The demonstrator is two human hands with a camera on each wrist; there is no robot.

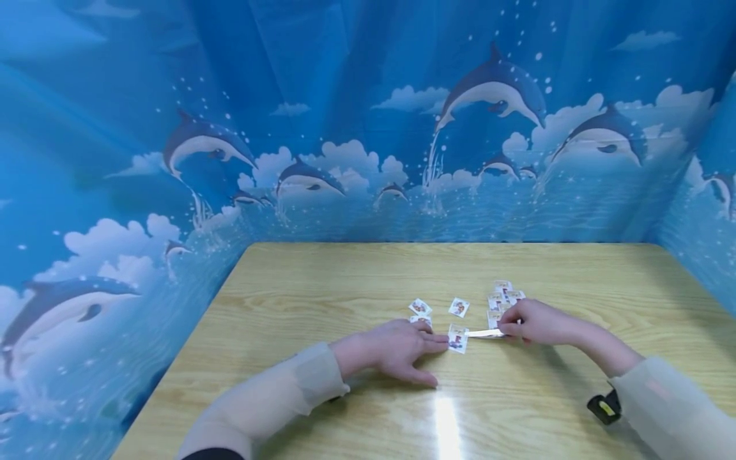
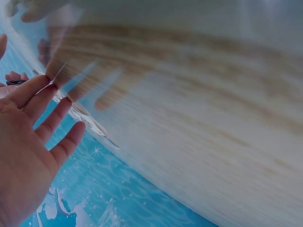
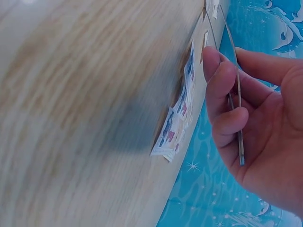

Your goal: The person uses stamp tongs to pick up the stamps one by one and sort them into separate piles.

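Note:
My right hand pinches metal tweezers between thumb and fingers. In the right wrist view, the tweezers run along the curled fingers, their two arms spread. Their tips point left, right at the edge of a small printed stamp. My left hand lies palm down with extended fingers, fingertips at that stamp's left edge. In the left wrist view, the fingers are spread and fairly straight. Another stamp is partly covered by the left hand.
Beyond the left hand lie two single stamps, one at the left and one nearer the middle. Several overlapping stamps form a cluster behind the right hand. A wooden table meets a blue dolphin-printed curtain at its back.

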